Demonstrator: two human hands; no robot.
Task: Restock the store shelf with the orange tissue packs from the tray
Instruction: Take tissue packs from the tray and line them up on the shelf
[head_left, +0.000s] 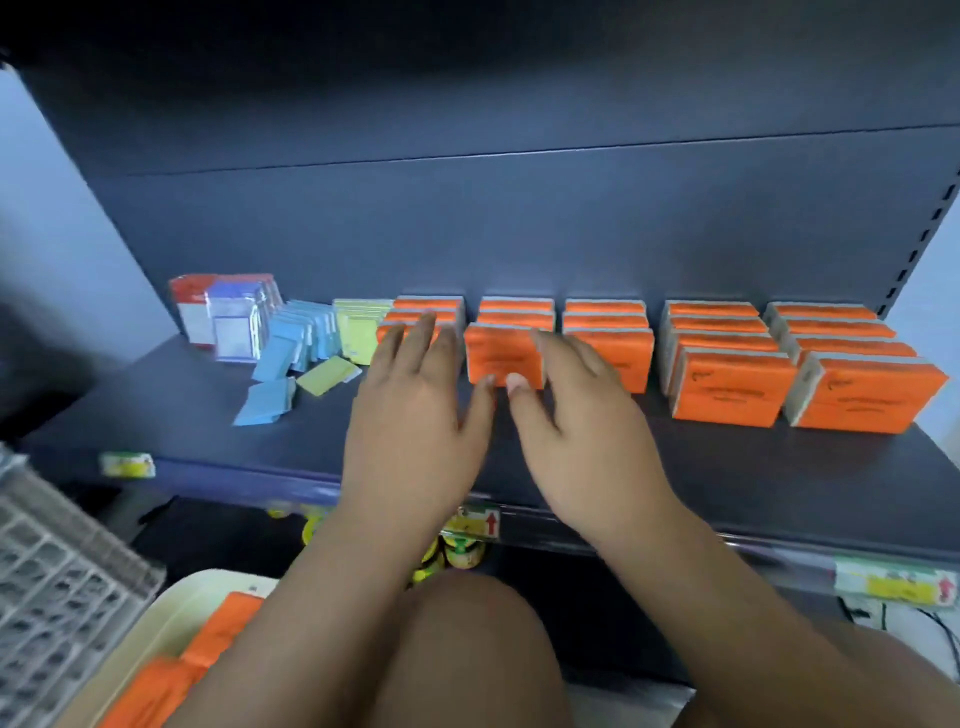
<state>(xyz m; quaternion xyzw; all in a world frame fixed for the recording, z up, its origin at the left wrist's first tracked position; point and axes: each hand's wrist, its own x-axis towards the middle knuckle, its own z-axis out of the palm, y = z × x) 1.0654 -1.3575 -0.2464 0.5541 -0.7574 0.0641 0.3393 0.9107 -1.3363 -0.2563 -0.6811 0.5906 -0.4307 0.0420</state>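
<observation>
On the dark blue shelf (208, 405), five rows of orange tissue packs (727, 384) were lined up, each row running from the front to the back wall. Both hands were stretched out to the second row from the left. The left hand (415, 415) was held flat, with its fingers straight and spread, and nothing was gripped by it. Its fingers were laid over the first row, and its thumb was pressed against the front pack (501, 358) of the second row. The right hand (582, 421) was also kept loose, with straight fingers laid by the right side of that same pack and its thumb touching the pack's front face. The two thumbs were set just beside each other. Left of the orange rows, small blue packs (301, 332) and yellow-green packs (358, 327) were stood up, and a few were tipped over. Price tags (127, 464) were stuck along the shelf's front edge. Low at the left, spare orange packs (218, 634) were seen lying in a cream tray (176, 618), just beside a grey plastic basket (47, 587).
</observation>
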